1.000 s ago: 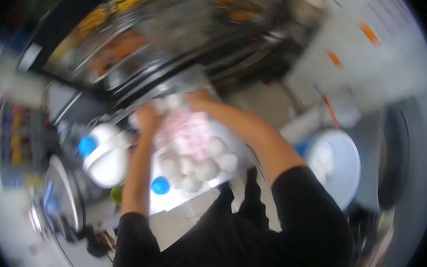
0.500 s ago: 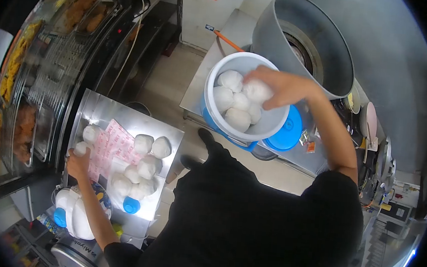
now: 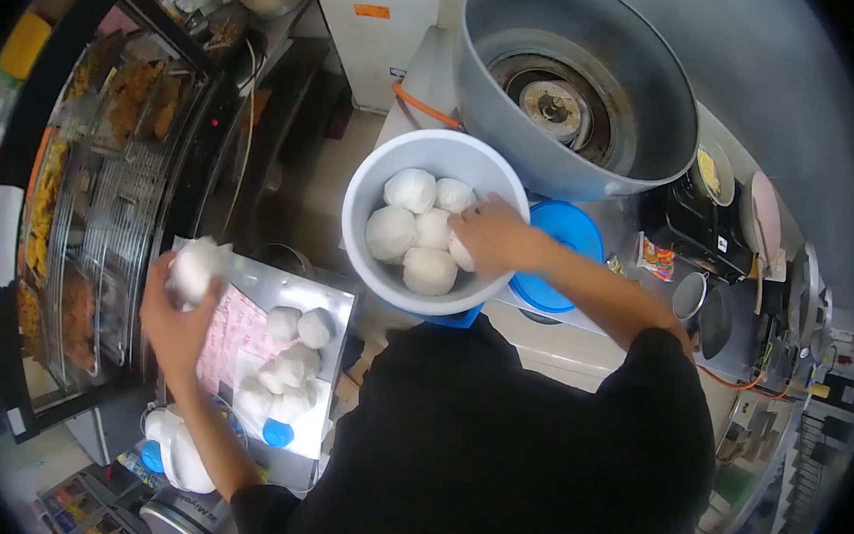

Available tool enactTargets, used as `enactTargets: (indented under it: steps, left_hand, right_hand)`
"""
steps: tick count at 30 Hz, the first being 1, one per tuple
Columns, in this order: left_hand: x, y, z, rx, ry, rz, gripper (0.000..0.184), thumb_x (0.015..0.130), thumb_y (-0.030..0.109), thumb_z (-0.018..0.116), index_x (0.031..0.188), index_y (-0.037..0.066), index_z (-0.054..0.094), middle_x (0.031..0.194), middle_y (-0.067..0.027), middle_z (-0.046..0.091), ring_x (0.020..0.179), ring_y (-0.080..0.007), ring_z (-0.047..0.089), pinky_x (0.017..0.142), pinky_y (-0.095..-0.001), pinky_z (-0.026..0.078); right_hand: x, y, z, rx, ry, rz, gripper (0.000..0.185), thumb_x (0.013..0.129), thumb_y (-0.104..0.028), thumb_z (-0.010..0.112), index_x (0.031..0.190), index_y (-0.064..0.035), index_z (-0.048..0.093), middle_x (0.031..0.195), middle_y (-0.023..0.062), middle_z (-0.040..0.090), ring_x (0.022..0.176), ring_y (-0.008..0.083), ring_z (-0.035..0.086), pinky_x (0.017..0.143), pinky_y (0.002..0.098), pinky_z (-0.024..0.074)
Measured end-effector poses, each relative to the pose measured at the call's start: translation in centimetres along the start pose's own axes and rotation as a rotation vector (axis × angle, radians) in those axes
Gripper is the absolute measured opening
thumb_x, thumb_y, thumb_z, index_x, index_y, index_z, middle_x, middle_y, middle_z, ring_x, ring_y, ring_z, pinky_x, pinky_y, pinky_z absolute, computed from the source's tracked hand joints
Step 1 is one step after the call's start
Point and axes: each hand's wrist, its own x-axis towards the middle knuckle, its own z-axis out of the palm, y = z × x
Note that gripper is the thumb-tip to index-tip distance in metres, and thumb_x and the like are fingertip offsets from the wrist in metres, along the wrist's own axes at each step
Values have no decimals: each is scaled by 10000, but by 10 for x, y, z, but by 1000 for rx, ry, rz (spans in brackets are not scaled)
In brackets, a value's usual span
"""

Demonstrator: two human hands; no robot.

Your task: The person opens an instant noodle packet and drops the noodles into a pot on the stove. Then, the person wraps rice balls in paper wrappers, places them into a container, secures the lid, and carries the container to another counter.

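My left hand [image 3: 174, 322] is wrapped round a white wrapped ball [image 3: 198, 267] over the back left corner of the metal table [image 3: 320, 289]. Pink printed paper [image 3: 238, 330] lies on that table beside several more white balls [image 3: 291, 367] and a blue cap [image 3: 277, 433]. My right hand [image 3: 492, 237] reaches into the white bucket [image 3: 360, 202], its fingers curled over a white ball [image 3: 460, 254] at the bucket's right side. Several other wrapped balls [image 3: 429, 271] rest in the bucket, one of them just left of my fingertips.
A large grey metal drum [image 3: 575, 168] stands behind the bucket. A blue lid [image 3: 561, 245] lies to the bucket's right. The glass food case [image 3: 102, 191] is at the left. White containers [image 3: 177, 448] stand near the table's front left corner.
My left hand has lifted a white ball from the table's left side. My right hand has moved lower in the bucket, to its right side. The view has shifted.
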Motion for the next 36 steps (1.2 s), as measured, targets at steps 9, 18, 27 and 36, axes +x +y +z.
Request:
enactTargets:
  steps: [9, 18, 27, 36]
  left_hand:
    - [73, 225, 182, -105, -732, 740, 654, 686, 263, 901, 1249, 12, 682, 1139, -230, 721, 1031, -411, 714, 913, -464, 575]
    - [40, 220, 283, -36, -662, 715, 355, 825, 202, 824, 1107, 19, 712, 1067, -200, 711, 1021, -418, 692, 884, -521, 553]
    - [42, 190, 211, -350, -636, 688, 333, 892, 183, 817, 1169, 9, 758, 1186, -198, 753, 1076, -374, 728, 974, -440, 574]
    - [-50, -81, 51, -358, 468, -340, 193, 887, 188, 799, 1042, 79, 762, 844, -79, 720, 771, -163, 686, 704, -323, 544]
  right_hand:
    - [-74, -22, 3, 84, 252, -29, 198, 840, -174, 655, 910, -37, 780, 966, 211, 748, 980, 356, 716, 1232, 536, 311]
    - [-82, -18, 45, 114, 599, -56, 196, 808, -216, 661, 838, -45, 752, 833, 177, 733, 885, 346, 706, 1253, 534, 284]
    - [-73, -6, 32, 184, 320, -114, 244, 927, -262, 684, 853, -44, 763, 854, 195, 723, 855, 391, 709, 826, 573, 532]
    - [-28, -87, -119, 175, 344, -453, 255, 955, -208, 699, 1129, -22, 710, 1086, 211, 716, 1033, 426, 673, 932, 510, 516]
